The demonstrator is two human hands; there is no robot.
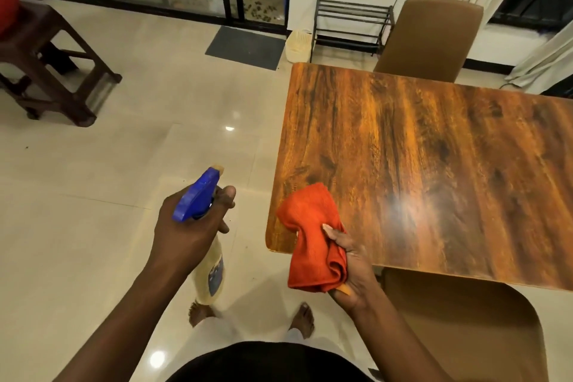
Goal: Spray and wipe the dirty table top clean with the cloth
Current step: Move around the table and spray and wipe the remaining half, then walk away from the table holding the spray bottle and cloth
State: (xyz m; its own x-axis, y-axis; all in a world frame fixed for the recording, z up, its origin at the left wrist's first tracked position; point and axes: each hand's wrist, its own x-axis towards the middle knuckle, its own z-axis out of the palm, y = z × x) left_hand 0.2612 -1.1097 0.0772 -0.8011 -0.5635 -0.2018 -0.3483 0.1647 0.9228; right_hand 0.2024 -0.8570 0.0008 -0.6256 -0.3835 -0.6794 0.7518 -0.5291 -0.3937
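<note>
Two bare hands are raised in front of the person, who stands on the pale tiled floor (pixel 124 164) beside the near left corner of the wooden table (pixel 434 164). The left hand (pixel 189 226) reaches forward over the floor, wrist fairly straight, fingers wrapped around the neck of a spray bottle (pixel 210 270); its blue trigger head (pixel 197 194) points away and up, and the pale yellow body hangs down below the palm. The forefinger curls at the front of the head, near the trigger.

The right hand (pixel 347 267) is turned palm inward, closed on a bunched orange cloth (pixel 313 242). The cloth's upper fold overlaps the table's corner in the view; whether it touches the top I cannot tell. The table top shows dark wood grain with a bright glare patch near its middle.

A tan chair (pixel 431 40) stands at the far side, another chair (pixel 465 335) at the near edge.
</note>
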